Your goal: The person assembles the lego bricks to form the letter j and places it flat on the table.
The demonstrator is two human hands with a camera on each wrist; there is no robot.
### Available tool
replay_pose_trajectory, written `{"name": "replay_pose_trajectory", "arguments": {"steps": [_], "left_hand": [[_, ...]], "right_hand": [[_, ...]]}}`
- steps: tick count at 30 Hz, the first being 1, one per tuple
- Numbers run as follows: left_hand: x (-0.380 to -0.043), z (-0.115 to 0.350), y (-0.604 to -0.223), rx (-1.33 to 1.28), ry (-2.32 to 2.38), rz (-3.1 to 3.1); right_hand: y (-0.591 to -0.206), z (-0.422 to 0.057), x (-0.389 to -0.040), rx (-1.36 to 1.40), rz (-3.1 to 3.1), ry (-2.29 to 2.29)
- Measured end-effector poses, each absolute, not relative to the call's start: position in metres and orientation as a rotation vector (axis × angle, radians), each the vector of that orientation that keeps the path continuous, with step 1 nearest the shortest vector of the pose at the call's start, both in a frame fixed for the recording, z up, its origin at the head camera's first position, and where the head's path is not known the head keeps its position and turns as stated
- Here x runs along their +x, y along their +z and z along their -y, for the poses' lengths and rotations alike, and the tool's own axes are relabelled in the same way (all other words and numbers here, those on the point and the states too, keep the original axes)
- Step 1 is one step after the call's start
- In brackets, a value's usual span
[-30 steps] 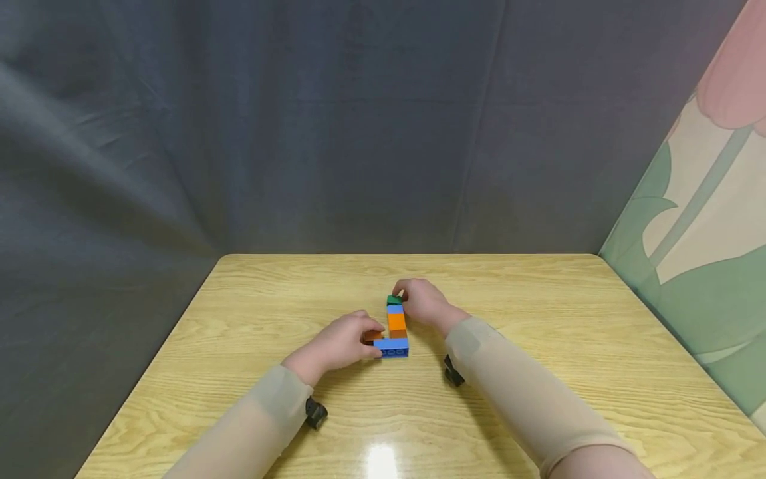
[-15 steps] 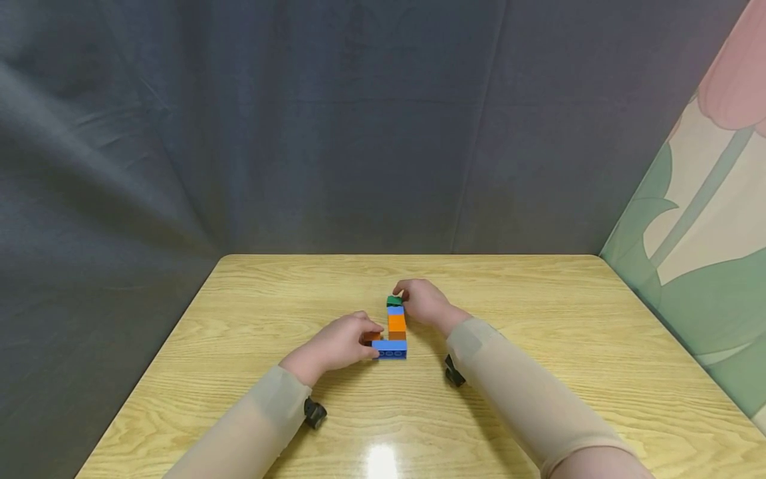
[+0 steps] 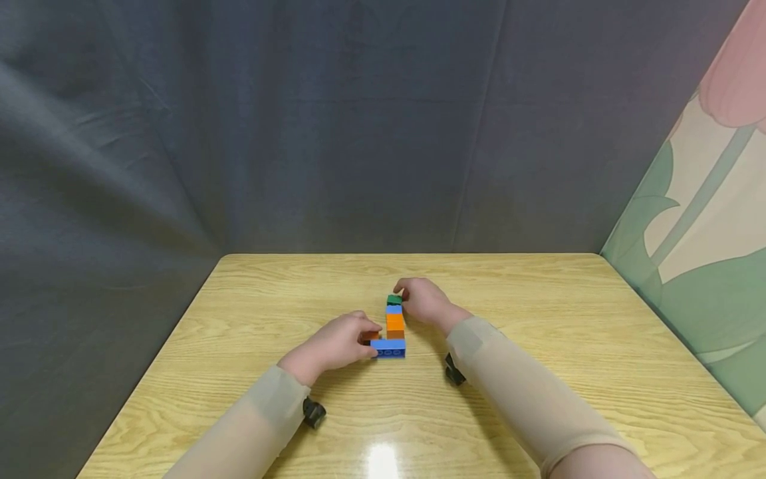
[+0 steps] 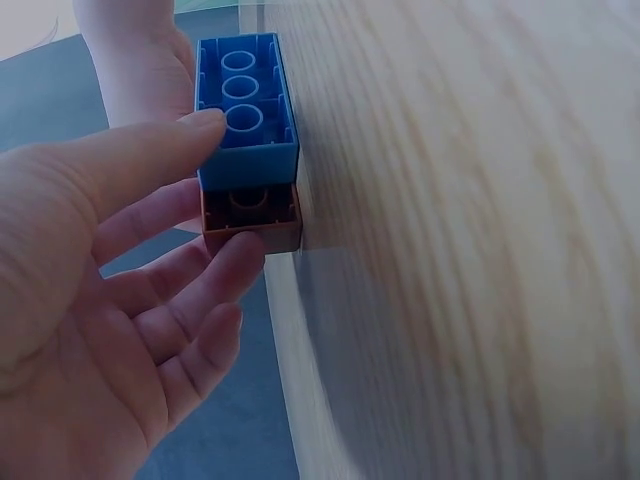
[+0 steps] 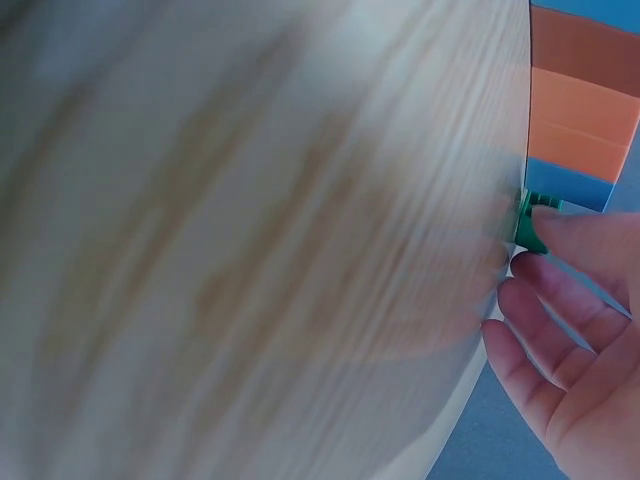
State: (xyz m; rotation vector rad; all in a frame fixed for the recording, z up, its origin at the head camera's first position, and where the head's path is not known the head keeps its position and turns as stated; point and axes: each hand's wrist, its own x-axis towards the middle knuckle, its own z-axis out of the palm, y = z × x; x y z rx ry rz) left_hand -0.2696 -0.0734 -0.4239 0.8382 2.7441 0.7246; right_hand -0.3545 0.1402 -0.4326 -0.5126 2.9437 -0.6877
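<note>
Near the table's middle, toy building bricks form an L lying on their sides. Its near leg is a long blue brick (image 3: 391, 349), hollow underside toward me, with a brown brick (image 4: 282, 238) against it. My left hand (image 3: 338, 340) pinches this corner, thumb on the blue brick and fingertips at the brown one. Reaching away from there are another brown brick (image 3: 395, 334), an orange brick (image 3: 395, 322), a smaller blue piece (image 3: 393, 310) and a green brick (image 3: 394, 300) at the far end. My right hand (image 3: 423, 301) pinches the green brick, thumb laid on it in the right wrist view.
The bricks rest on a wood-grain table (image 3: 509, 286). Behind it hangs a dark grey curtain (image 3: 359, 133), which also covers the left side. A panel with a painted tulip (image 3: 706, 219) stands along the right edge. Each wrist carries a small black camera (image 3: 314, 412).
The row of bricks has shifted slightly to the left, and my left hand has moved a little with it. Both hands keep nearly the same grip.
</note>
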Motion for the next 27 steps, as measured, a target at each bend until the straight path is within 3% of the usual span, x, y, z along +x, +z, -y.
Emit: {"name": "replay_pose_trajectory", "arguments": {"steps": [27], "left_hand": [[-0.2689,0.0726,-0.4221,0.857,0.747,-2.726]], "right_hand": [[-0.4346,-0.1396,-0.3543,-0.523,-2.951,-0.696]]}}
